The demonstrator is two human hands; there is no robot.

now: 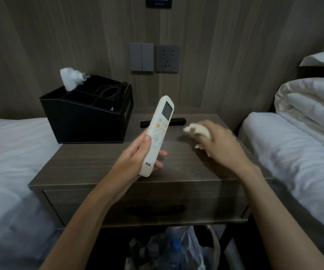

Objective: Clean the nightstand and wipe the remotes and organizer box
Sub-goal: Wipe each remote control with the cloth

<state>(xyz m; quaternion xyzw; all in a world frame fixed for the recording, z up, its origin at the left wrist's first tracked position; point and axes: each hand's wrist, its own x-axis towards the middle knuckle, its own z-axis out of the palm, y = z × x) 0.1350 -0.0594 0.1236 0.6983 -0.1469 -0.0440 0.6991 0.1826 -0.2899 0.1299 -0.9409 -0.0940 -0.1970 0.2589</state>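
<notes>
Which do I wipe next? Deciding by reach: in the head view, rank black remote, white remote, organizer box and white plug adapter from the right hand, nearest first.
From the right hand, gripping a cloth:
1. Black remote, lying just left of it.
2. White remote, held in the left hand.
3. Organizer box, back left.
4. Plug adapter, box's far-left corner.

The left hand point(135, 154) holds a white remote point(158, 133) tilted up above the table point(91, 168), with the thumb on its keypad and the fingers point(162, 153) curled behind it. Right of those fingers, the right hand point(223, 147) grips a crumpled cloth point(197, 131), blurred, low over the table; whether it touches cannot be told. Beyond both hands' fingers a black remote point(177, 121) lies flat on the table. Left of the left fingers and farther back stands a black box point(85, 119), with a white plug point(70, 78) sticking out of it.
</notes>
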